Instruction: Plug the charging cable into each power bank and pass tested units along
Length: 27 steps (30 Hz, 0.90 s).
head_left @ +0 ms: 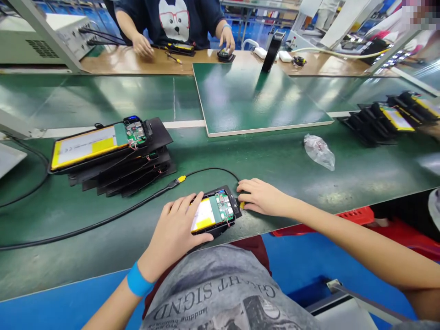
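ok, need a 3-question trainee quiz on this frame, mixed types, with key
1. True or false: the left hand lies on the yellow battery of the opened device at the near edge of the green bench.
2. Where do the right hand fingers rest?
A. on the crumpled plastic bag
B. at the device's far right end, by the yellow cable plug
C. on the raised green board
3. Fill in: the stack of opened devices lies to the person's ____.

Key: 1 true; 2 B; 3 left.
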{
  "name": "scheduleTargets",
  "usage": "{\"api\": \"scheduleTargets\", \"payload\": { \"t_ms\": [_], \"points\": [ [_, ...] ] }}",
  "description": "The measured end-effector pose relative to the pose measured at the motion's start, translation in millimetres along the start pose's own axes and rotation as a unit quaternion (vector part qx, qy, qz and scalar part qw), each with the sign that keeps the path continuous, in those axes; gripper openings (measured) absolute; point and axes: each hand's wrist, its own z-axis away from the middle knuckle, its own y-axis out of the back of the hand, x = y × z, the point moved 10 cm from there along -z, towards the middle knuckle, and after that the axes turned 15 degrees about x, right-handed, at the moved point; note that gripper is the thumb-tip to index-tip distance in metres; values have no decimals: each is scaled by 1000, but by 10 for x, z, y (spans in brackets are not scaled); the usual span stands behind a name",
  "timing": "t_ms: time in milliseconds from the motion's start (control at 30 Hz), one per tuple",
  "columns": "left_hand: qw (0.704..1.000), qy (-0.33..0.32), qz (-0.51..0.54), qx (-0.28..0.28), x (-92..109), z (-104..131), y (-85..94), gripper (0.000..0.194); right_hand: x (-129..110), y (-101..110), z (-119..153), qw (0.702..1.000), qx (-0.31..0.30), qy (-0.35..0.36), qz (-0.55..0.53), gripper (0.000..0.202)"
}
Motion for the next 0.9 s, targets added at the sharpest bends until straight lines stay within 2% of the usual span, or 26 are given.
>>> {"api": "scheduleTargets", "payload": {
  "t_ms": [133,233,333,400,567,900],
  "points": [
    [1000,-1,-3,5,2,-3,-6,88,31,114,20,997,-16,4,-78,6],
    [1000,1,-5,11,0,9,-13,84,101,240,9,978,-9,-58,-203,13],
    [1000,4,-11,15,-4,29,-28,81,111,240,-30,951,17,-122,-282,23],
    [1000,8,-10,15,-7,41,-43,80,81,160,-53,945,22,-148,-290,29],
    [999,22,-5,29,-13,44,-43,77,29,-30,-45,956,-4,-168,-241,34],
    [999,26,-5,31,-7,40,-40,77,68,-183,0,950,-51,-200,-233,35]
  ]
}}
